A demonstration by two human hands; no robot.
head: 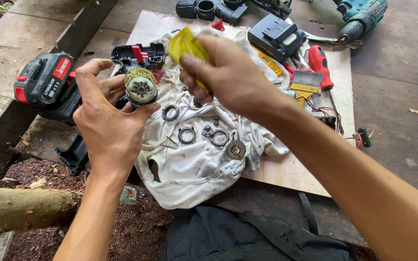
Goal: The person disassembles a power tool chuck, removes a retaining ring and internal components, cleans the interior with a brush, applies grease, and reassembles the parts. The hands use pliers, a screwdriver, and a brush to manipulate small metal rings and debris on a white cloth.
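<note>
Gripping: left hand [106,123] curled around a round cream-coloured gear housing [140,88], thumb on one side, fingers wrapped behind; open end with small gears turned up toward the camera.
Pinching: right hand [228,77] closed on a yellow sachet [186,44], thumb and fingertips pressed together on its lower end; sachet just beside and above the housing, not touching it.
Housing place: held over the left edge of the plywood board [291,171], above the left side of the cloth.
Cloth: dirty white rag [194,169] spread over the board's middle, hanging past its near edge.
On the cloth: toothed ring gears [187,135], small pinions and a round washer-like plate [236,150], lying apart from each other below the hands.
Left of the board: red and black battery pack [44,79] on a dark drill body, close behind the left hand.
Far edge of the board: black housing shell with red parts [139,55], a black battery block [276,36].
Right side of the board: red-handled screwdriver [320,60], small brush [306,79], loose red and black wires [327,113].
Far right corner, off the board: teal drill [361,17].
Near edge: dark fabric bag [247,234] on the ground.
</note>
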